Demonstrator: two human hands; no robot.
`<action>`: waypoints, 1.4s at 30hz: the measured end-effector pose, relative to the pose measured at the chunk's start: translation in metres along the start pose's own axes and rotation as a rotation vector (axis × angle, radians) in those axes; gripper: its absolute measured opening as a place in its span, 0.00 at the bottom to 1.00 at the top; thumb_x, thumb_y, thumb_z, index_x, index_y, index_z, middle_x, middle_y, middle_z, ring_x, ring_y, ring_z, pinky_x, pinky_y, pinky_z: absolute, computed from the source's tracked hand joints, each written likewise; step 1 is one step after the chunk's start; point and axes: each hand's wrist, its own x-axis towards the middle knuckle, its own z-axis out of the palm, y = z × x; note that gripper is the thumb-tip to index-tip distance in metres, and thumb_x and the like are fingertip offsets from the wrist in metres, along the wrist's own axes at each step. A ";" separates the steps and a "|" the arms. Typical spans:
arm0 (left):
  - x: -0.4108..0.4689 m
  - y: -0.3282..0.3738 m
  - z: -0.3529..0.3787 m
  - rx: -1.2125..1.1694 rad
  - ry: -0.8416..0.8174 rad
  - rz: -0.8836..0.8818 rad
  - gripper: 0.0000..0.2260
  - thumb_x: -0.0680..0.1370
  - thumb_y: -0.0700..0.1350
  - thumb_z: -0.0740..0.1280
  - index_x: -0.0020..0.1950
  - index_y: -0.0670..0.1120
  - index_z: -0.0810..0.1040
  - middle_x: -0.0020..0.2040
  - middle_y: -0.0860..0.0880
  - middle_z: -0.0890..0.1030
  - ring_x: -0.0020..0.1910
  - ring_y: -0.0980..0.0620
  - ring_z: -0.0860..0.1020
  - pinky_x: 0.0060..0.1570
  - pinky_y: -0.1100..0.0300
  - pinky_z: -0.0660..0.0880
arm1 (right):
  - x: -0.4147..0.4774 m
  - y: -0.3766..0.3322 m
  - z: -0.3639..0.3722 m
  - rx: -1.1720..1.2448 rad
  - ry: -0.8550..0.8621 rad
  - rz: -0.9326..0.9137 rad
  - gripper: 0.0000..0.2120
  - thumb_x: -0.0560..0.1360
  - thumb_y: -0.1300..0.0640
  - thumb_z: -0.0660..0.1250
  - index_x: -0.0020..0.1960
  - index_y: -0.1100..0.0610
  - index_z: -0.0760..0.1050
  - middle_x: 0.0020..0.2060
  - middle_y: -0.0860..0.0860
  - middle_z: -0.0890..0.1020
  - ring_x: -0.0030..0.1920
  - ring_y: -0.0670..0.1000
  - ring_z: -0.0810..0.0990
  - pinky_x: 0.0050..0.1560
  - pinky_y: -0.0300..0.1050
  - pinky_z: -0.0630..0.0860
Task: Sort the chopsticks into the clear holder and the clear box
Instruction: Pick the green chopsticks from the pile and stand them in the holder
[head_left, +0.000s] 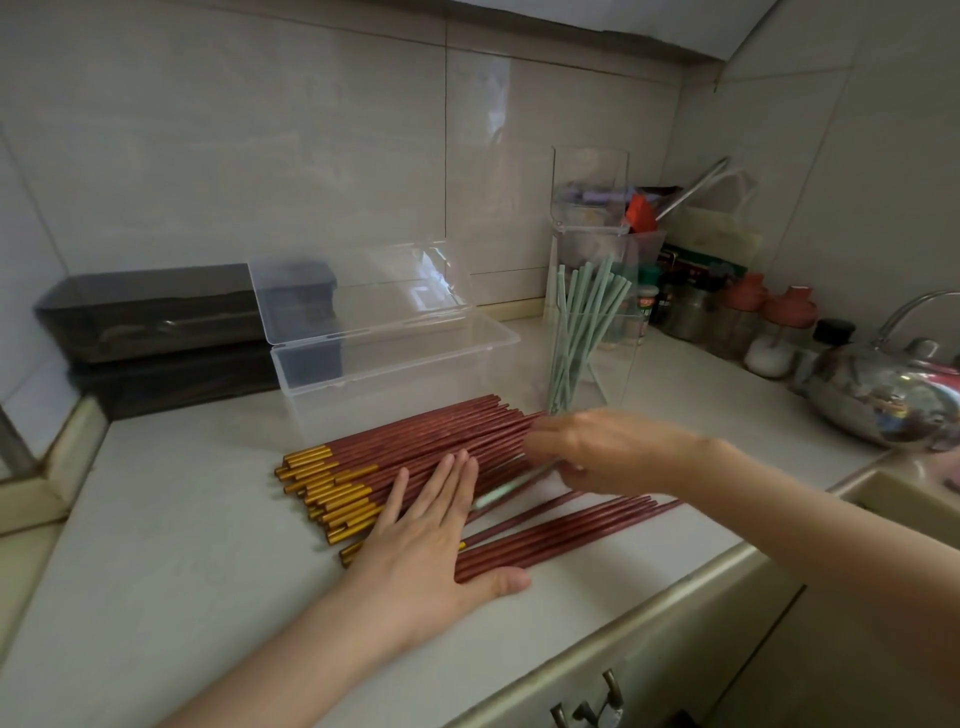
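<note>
Your clear holder has green chopsticks standing in it. The clear box beside it has its lid up. Your left hand lies flat on the red, gold-ended chopsticks. Your right hand is blurry at one green chopstick lying among them; I cannot tell if it grips.

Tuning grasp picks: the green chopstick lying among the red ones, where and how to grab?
Probably pinch the green chopstick near its right end, from above and the right: it lies uncovered among the red chopsticks, and the left hand, flat on them, crowds its left tip. The right hand is there; blur hides its grip.
</note>
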 end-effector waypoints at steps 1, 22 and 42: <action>0.000 -0.001 0.000 0.000 0.000 0.003 0.48 0.64 0.77 0.38 0.72 0.48 0.27 0.72 0.53 0.27 0.70 0.58 0.27 0.73 0.49 0.34 | -0.005 0.006 -0.006 0.026 0.049 0.061 0.07 0.72 0.67 0.63 0.48 0.59 0.73 0.41 0.49 0.75 0.38 0.47 0.75 0.38 0.38 0.74; -0.001 0.001 -0.001 0.015 -0.017 -0.001 0.46 0.66 0.76 0.40 0.73 0.49 0.29 0.72 0.55 0.27 0.69 0.58 0.26 0.72 0.49 0.33 | 0.037 0.088 -0.062 0.554 0.678 0.981 0.05 0.75 0.61 0.66 0.42 0.61 0.78 0.34 0.54 0.82 0.31 0.44 0.77 0.40 0.41 0.78; 0.001 -0.002 -0.002 -0.009 0.038 0.007 0.50 0.60 0.78 0.33 0.75 0.50 0.33 0.73 0.52 0.28 0.69 0.58 0.26 0.73 0.49 0.34 | 0.018 -0.024 0.029 0.248 0.165 0.070 0.05 0.76 0.58 0.65 0.49 0.55 0.79 0.45 0.49 0.78 0.45 0.51 0.77 0.44 0.52 0.76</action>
